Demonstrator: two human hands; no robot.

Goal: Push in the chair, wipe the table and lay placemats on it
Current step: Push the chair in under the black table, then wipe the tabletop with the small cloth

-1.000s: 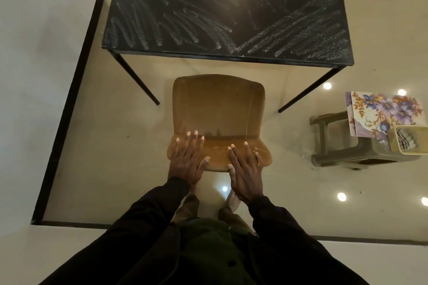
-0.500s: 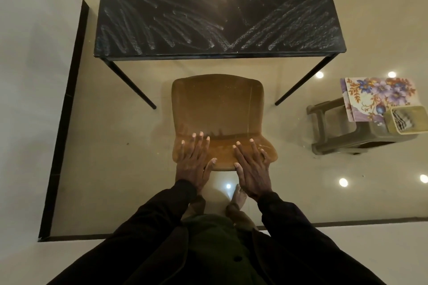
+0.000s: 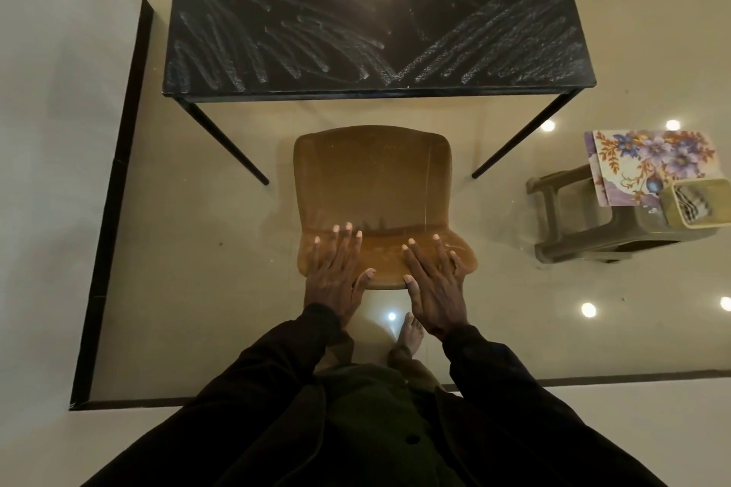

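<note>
Straight ahead of your left hand point(image 3: 334, 273) and right hand point(image 3: 437, 285), beyond the brown chair point(image 3: 372, 178), stands the black table point(image 3: 375, 12). Both hands lie flat, fingers spread, on its near end.

Here's the chair point(image 3: 372, 186), tan moulded seat seen from above, backrest at the near end. It stands on the floor facing the table, centred between the two near legs, and a strip of floor shows between the seat's front edge and the table. The black rectangular tabletop point(image 3: 356, 32) is streaked all over with whitish smears. Off to the right, the placemats point(image 3: 648, 158), cream with purple flowers and orange leaves, lie stacked on a plastic stool point(image 3: 561, 210).
</note>
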